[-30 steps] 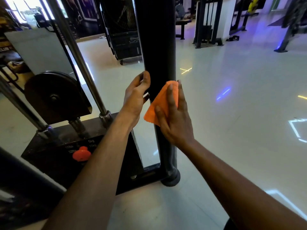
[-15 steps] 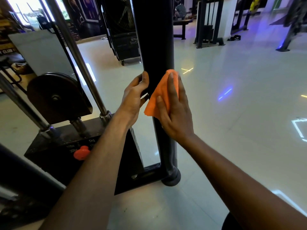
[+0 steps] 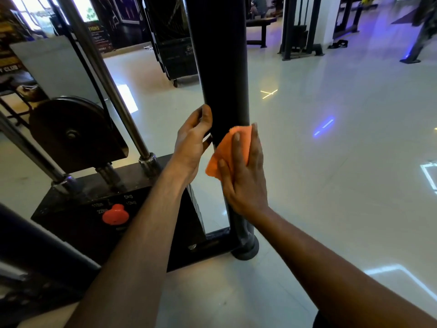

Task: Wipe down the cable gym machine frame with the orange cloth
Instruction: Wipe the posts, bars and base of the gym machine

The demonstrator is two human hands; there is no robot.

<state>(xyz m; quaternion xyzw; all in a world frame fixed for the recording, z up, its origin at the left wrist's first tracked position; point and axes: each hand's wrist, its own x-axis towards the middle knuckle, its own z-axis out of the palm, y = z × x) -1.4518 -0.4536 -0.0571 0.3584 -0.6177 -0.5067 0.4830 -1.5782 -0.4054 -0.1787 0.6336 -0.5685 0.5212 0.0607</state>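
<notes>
A: Where is the cloth (image 3: 233, 151) sitting right now?

B: Mid-frame, just below centre, flattened against the near face of the black post (image 3: 221, 74). The right hand (image 3: 244, 176) is pressing it there with fingers straight and close together, the palm trailing low on the post.

A: And the left hand (image 3: 192, 144)?

B: It is bracing the post's left edge, just beside the cloth. The thumb is lying along the metal; the fingers are going round the far side, so I cannot tell how tightly they are curling.

A: How should this stroke be going?

B: I'd say keeping the palm flat so the whole cloth is bearing on the post, running long overlapping passes down toward the foot (image 3: 244, 250) at lower centre, then shifting round to the sides that are facing away.

A: Anything differing from half a second ago?

B: The cloth and right hand are sitting lower on the post than they were then, so the stroke is heading down. The left hand is keeping much the same place.
</notes>
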